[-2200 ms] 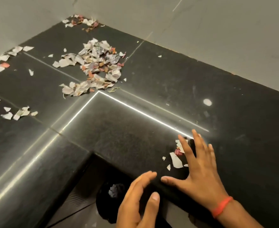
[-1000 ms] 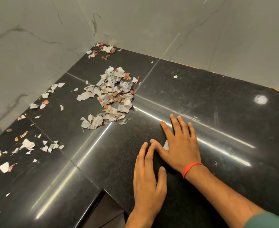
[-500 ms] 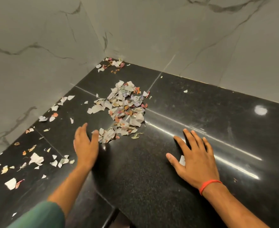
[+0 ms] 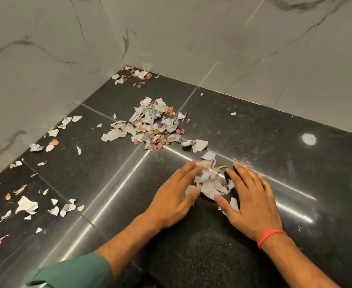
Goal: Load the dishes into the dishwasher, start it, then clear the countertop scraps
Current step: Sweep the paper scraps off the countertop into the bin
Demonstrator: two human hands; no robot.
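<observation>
**Scraps gathered between flat hands**

A small clump of scraps [image 4: 209, 183] is enclosed at lower centre between the left hand [image 4: 174, 197] and right hand [image 4: 252, 202], each grip spread flat on the black worktop [image 4: 254, 125]. A larger pile [image 4: 150, 125] lies at upper centre; loose bits [image 4: 25, 205] are scattered at left.

Grey marble walls [image 4: 52, 48] with dark veins meet in a corner behind the black counter [image 4: 243, 125]. A round white light spot [image 4: 308, 139] and bright streaks [image 4: 113, 183] reflect on its polished surface.
</observation>
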